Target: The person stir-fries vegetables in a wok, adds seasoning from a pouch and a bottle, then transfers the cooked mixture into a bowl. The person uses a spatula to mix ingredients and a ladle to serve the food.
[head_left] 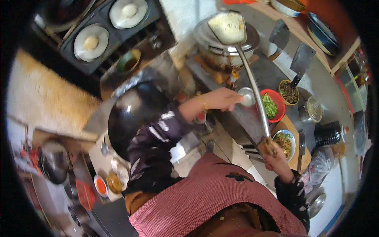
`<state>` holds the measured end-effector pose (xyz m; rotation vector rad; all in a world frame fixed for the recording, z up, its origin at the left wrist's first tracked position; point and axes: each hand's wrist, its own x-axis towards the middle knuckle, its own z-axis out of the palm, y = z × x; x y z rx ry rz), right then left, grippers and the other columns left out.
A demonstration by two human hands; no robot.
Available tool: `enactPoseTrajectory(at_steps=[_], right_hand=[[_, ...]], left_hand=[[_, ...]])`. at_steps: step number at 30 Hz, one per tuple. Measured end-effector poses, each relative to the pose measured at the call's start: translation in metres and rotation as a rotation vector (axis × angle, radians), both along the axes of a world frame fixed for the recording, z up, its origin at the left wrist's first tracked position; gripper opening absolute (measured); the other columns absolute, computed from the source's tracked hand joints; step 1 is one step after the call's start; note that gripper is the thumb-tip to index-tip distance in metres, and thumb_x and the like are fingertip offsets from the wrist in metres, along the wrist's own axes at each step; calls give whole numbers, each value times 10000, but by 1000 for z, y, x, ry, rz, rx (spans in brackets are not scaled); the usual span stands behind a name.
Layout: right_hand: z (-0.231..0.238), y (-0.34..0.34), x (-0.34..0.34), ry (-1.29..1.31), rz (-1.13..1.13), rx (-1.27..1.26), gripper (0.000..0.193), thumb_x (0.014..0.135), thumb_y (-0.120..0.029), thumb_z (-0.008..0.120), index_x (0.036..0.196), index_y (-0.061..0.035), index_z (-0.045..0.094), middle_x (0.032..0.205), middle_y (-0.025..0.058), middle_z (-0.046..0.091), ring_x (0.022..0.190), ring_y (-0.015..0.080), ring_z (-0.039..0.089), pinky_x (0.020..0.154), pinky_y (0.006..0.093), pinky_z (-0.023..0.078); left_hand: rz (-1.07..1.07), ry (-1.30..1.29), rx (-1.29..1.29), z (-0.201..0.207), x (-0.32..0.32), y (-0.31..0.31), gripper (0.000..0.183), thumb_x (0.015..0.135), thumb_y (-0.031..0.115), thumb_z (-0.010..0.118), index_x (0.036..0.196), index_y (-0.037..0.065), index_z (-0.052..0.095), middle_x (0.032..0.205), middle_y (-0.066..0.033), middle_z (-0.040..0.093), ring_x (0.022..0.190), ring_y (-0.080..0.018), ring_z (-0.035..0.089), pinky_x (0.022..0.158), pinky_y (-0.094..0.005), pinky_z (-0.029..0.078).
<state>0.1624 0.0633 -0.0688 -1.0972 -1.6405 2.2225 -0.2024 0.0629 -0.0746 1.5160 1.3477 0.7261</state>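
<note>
My right hand is wrapped round the wooden grip of a long-handled wok spatula. Its broad, wet blade is raised at the far end, over a lidded pot. My left hand reaches across to the right, fingers drawn together at the edge of a small metal bowl of white grains. What its fingertips hold, if anything, is too small to make out. Beside that bowl sits a red bowl of chopped greens. A patterned bowl of mixed food stands close to my right hand.
A large dark wok lies left of my left arm. Two cleavers lie beyond a yellow bowl of dark bits. A lidded jar and a dark bottle stand at right. Burners are at far left.
</note>
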Motion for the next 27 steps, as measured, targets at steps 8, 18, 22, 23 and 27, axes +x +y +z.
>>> enactPoseTrajectory(at_steps=[8,18,22,23,27], right_hand=[[44,-3,16,-92,-208,-135,349,790,81,535,1132,20,501,545,-7,420,375,80,393,360,252,270],[74,-33,-7,-101,-467,-286,402,760,112,562,1157,60,526,550,10,468,384,86,414,372,255,286],[79,-35,-7,-104,-448,-334,403,765,124,555,1160,49,528,563,14,477,394,83,416,375,255,289],[78,-35,-7,-83,-452,-342,405,762,127,554,1159,50,527,563,14,477,395,83,418,374,255,291],[72,-32,-3,82,-407,-371,416,746,125,563,1155,62,520,554,13,471,390,87,425,371,253,299]], left_hand=[[483,637,512,16,-194,177,406,849,430,657,868,27,702,837,-206,671,811,-374,648,736,-450,508],[406,1023,325,-56,-228,389,655,738,551,731,1078,-5,666,1097,-209,664,1068,-402,614,916,-472,497],[413,986,349,-65,-241,407,548,712,509,746,978,32,716,1029,-200,693,983,-346,660,887,-433,521],[446,1050,381,-63,-243,407,513,696,486,751,939,34,727,1000,-199,699,948,-336,669,873,-417,529],[427,1099,659,-31,-245,396,477,677,470,758,928,64,741,923,-190,706,944,-348,662,855,-419,530]])
